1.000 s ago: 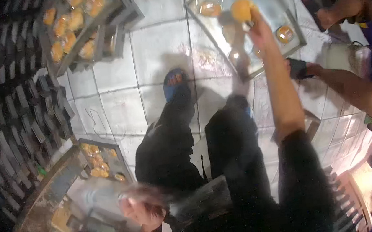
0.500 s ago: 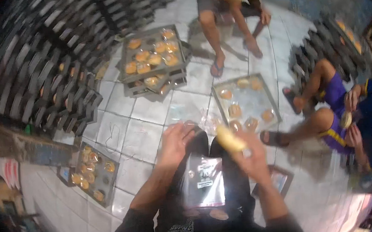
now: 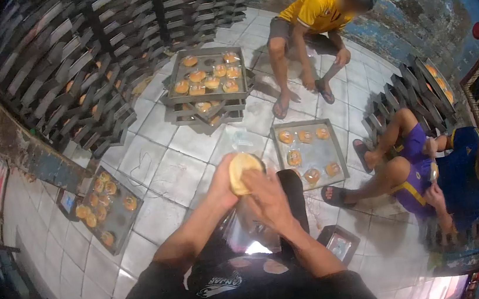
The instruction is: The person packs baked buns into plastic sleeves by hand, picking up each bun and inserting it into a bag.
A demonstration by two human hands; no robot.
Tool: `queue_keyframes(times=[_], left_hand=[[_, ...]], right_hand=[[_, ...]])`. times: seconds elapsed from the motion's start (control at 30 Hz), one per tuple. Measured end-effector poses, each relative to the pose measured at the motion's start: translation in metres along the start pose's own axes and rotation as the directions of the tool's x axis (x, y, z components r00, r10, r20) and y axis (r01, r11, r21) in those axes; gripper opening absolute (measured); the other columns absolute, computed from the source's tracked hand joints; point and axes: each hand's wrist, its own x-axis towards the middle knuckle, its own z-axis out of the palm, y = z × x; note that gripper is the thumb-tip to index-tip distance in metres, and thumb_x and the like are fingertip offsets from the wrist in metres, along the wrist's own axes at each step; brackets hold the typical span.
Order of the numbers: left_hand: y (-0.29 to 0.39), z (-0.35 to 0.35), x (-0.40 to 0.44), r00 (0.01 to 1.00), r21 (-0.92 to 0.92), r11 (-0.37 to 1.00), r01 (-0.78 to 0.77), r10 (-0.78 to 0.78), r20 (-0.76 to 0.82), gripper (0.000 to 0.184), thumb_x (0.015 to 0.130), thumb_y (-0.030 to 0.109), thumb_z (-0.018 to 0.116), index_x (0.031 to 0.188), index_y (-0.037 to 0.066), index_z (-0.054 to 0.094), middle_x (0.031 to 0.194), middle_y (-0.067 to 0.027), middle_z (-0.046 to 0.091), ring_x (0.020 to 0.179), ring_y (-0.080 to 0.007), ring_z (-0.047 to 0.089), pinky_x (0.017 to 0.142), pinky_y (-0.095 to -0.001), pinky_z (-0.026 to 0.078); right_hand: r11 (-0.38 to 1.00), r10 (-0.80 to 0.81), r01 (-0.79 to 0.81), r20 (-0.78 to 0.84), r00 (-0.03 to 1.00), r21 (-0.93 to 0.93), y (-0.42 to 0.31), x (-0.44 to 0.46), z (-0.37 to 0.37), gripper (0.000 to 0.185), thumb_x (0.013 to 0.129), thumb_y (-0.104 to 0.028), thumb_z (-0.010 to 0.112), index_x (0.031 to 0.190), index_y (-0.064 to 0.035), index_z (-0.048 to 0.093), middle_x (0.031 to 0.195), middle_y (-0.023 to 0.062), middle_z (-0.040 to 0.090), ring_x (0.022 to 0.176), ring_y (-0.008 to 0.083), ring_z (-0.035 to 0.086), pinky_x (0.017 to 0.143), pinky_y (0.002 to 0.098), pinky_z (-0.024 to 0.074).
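Observation:
A round pale-golden bun [image 3: 244,166] is held up in front of my knees, its flat face toward me. My left hand [image 3: 220,185] grips its left edge. Across the bun's lower right lies my right hand [image 3: 269,200], its slightly blurred fingers closed against the bun. Below the hands, a stack of clear printed plastic bags [image 3: 252,235] rests on my lap, partly covered by my right hand and forearm. Just beyond my knees, a clear plastic bag [image 3: 244,140] lies on the tiles. Close by on the right is a tray [image 3: 317,150] with several bagged buns.
Stacked trays of buns [image 3: 210,98] stand ahead. Another bun tray [image 3: 118,213] lies at left. Tall tray stacks [image 3: 137,31] line the back left. One person in yellow [image 3: 318,13] sits ahead; another in blue [image 3: 463,165] sits at right, holding a bun. A small box [image 3: 339,244] sits by my right leg.
My right hand has brought the bun left and toward the middle, where my left hand now also grips it. The left hand was apart and holding nothing. The view has shifted slightly.

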Motion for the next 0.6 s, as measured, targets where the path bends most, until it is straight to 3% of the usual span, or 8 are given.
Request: queue_keyframes(times=[0.07, 0.17, 0.23, 0.3, 0.37, 0.4, 0.5, 0.6], left_hand=[[-0.005, -0.026, 0.002, 0.996, 0.057, 0.995, -0.081, 0.082, -0.023, 0.042, 0.108, 0.038, 0.046, 0.130, 0.005, 0.061, 0.125, -0.0136, 0.069, 0.114, -0.0267, 0.067, 0.102, -0.0413, 0.052], [-0.041, -0.013, -0.022, 0.966, 0.093, 0.975, -0.202, 0.215, -0.147, 0.043, 0.107, 0.035, 0.053, 0.138, 0.005, 0.056, 0.129, -0.0096, 0.066, 0.117, -0.0247, 0.064, 0.105, -0.0403, 0.050], [-0.049, -0.013, -0.026, 0.910, 0.519, 0.767, -0.377, 0.412, 0.052, 0.046, 0.107, 0.033, 0.055, 0.144, 0.006, 0.052, 0.131, -0.0081, 0.064, 0.118, -0.0237, 0.063, 0.106, -0.0403, 0.048], [-0.026, -0.017, -0.016, 0.947, 0.422, 0.873, -0.244, 0.309, -0.092, 0.048, 0.106, 0.033, 0.056, 0.145, 0.005, 0.051, 0.131, -0.0089, 0.064, 0.119, -0.0232, 0.062, 0.106, -0.0395, 0.047], [-0.006, -0.022, 0.002, 0.971, -0.118, 0.982, -0.146, 0.165, 0.172, 0.048, 0.105, 0.030, 0.059, 0.145, 0.005, 0.051, 0.128, -0.0081, 0.065, 0.120, -0.0226, 0.061, 0.106, -0.0378, 0.047], [-0.024, -0.022, 0.020, 0.950, 0.062, 0.948, -0.311, 0.310, 0.037, 0.047, 0.103, 0.027, 0.061, 0.145, 0.006, 0.050, 0.129, -0.0083, 0.064, 0.118, -0.0232, 0.061, 0.106, -0.0383, 0.047], [-0.054, 0.012, 0.015, 0.830, 0.224, 0.805, -0.549, 0.557, 0.031, 0.049, 0.103, 0.025, 0.061, 0.147, 0.012, 0.046, 0.131, -0.0083, 0.061, 0.118, -0.0236, 0.061, 0.104, -0.0403, 0.049], [-0.030, 0.016, 0.017, 0.902, -0.006, 0.902, -0.432, 0.432, -0.019, 0.052, 0.100, 0.021, 0.065, 0.145, 0.011, 0.042, 0.131, -0.0088, 0.056, 0.118, -0.0223, 0.059, 0.100, -0.0380, 0.051]], right_hand=[[0.996, 0.051, -0.063, 0.195, 0.980, 0.055, -0.007, -0.006, 0.021, 0.065, 0.085, -0.006, 0.067, 0.147, -0.0024, 0.047, 0.151, 0.0228, 0.049, 0.146, 0.0395, 0.042, 0.120, 0.0595, 0.0288], [0.996, 0.062, -0.055, 0.096, 0.993, -0.071, 0.014, -0.010, 0.039, 0.060, 0.088, 0.003, 0.060, 0.147, -0.0005, 0.047, 0.148, 0.0225, 0.053, 0.144, 0.0393, 0.044, 0.121, 0.0610, 0.0253], [0.994, 0.010, -0.006, 0.032, 0.999, -0.113, 0.015, 0.003, 0.029, 0.059, 0.089, 0.005, 0.057, 0.146, 0.0003, 0.046, 0.145, 0.0228, 0.055, 0.143, 0.0401, 0.044, 0.121, 0.0630, 0.0235], [0.992, 0.115, -0.105, 0.154, 0.981, -0.072, 0.005, 0.004, 0.015, 0.065, 0.083, -0.007, 0.070, 0.143, 0.0027, 0.047, 0.150, 0.0227, 0.051, 0.148, 0.0386, 0.039, 0.122, 0.0611, 0.0233], [0.997, 0.081, -0.078, 0.128, 0.989, -0.025, 0.017, 0.004, 0.017, 0.066, 0.080, -0.008, 0.073, 0.141, 0.0019, 0.049, 0.142, 0.0209, 0.056, 0.141, 0.0387, 0.047, 0.120, 0.0632, 0.0253], [0.995, 0.079, -0.069, 0.156, 0.985, -0.071, 0.027, 0.006, 0.018, 0.062, 0.080, -0.008, 0.072, 0.138, -0.0007, 0.052, 0.136, 0.0199, 0.059, 0.134, 0.0384, 0.052, 0.117, 0.0640, 0.0284], [0.972, 0.064, -0.022, 0.172, 0.983, -0.234, 0.033, 0.021, 0.007, 0.046, 0.080, -0.009, 0.070, 0.124, -0.0037, 0.060, 0.121, 0.0173, 0.062, 0.113, 0.0361, 0.060, 0.110, 0.0626, 0.0363], [0.986, -0.036, 0.043, 0.050, 0.998, -0.162, 0.016, 0.035, -0.010, 0.028, 0.083, -0.007, 0.069, 0.107, -0.0017, 0.058, 0.104, 0.0189, 0.063, 0.103, 0.0409, 0.062, 0.106, 0.0612, 0.0398]])
